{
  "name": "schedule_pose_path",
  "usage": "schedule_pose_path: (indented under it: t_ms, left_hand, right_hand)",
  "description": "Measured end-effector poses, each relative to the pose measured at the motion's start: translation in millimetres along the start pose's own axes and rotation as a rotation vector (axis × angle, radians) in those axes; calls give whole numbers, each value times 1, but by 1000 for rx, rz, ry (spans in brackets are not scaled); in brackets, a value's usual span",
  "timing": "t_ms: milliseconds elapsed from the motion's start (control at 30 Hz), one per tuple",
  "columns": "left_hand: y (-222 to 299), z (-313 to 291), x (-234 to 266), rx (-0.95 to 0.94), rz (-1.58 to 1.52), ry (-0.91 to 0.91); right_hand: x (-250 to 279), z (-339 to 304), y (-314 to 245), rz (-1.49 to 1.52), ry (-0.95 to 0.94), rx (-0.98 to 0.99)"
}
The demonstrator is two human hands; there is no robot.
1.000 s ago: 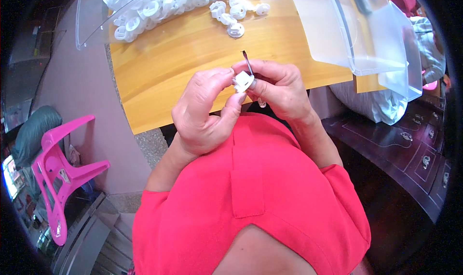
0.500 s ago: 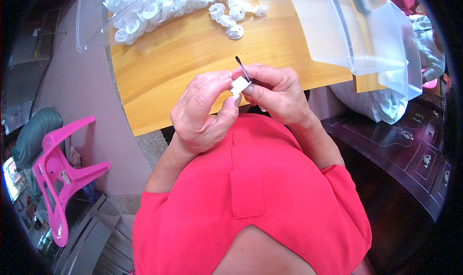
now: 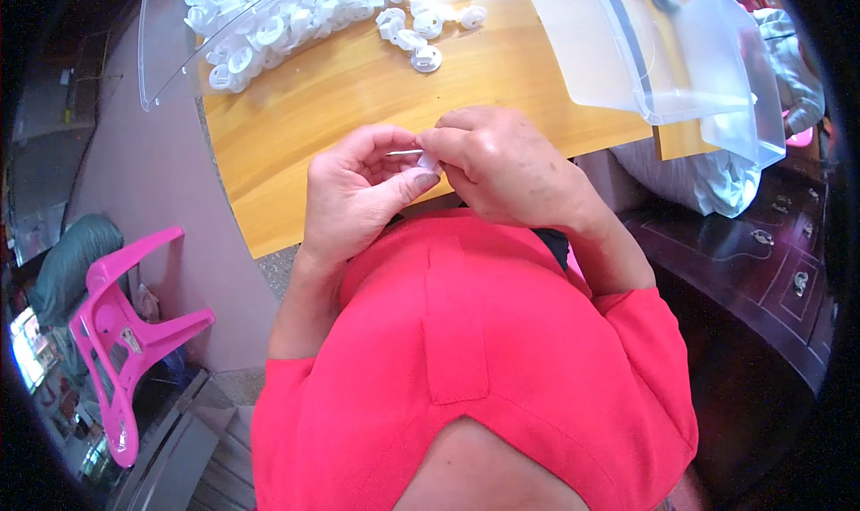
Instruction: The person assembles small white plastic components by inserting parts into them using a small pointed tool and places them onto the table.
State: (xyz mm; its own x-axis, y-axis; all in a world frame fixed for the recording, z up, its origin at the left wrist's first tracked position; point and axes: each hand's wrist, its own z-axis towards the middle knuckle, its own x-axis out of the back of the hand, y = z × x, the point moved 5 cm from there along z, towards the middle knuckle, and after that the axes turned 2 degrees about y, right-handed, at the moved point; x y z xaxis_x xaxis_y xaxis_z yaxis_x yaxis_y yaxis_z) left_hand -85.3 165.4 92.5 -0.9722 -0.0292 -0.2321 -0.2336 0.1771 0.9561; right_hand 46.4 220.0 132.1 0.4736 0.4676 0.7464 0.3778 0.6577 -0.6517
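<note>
In front of my chest, over the table's near edge, my two hands meet. My left hand (image 3: 354,193) is closed, pinching a small white plastic piece (image 3: 427,163) between thumb and fingers. My right hand (image 3: 515,166) is closed too, its fingertips against that piece. A thin, bright shaft (image 3: 403,153) lies across the gap between my left thumb and forefinger; it looks like the blade of a small screwdriver held in the right hand. The handle and most of the white piece are hidden by my fingers.
On the wooden table (image 3: 358,99), a pile of white plastic parts (image 3: 278,27) lies at the far left, with several loose ones (image 3: 426,59) beside it. Clear plastic bins (image 3: 618,72) stand right. A pink stool (image 3: 125,323) lies at left; a white sack (image 3: 699,180) sits at right.
My right hand has turned over, back now upward, and closed in on the left. The screwdriver's shaft, which pointed up and away, now lies sideways toward the left hand.
</note>
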Motion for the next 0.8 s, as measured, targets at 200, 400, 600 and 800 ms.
schedule_pose_path:
  t_ms: [200, 400, 600, 800]
  left_hand:
    - [-20, 3, 0, 161, -76, -8]
    - [-32, 1, 12, 38, -367, 14]
    - [-25, -2, 19, -123, -354, 35]
    - [-14, -8, 14, -196, -249, 85]
  right_hand:
    - [-11, -3, 8, 38, 76, 12]
    - [6, -23, 13, 72, 319, -57]
    - [-4, -39, -3, -24, 220, -57]
    - [-10, -38, -4, -96, 282, 8]
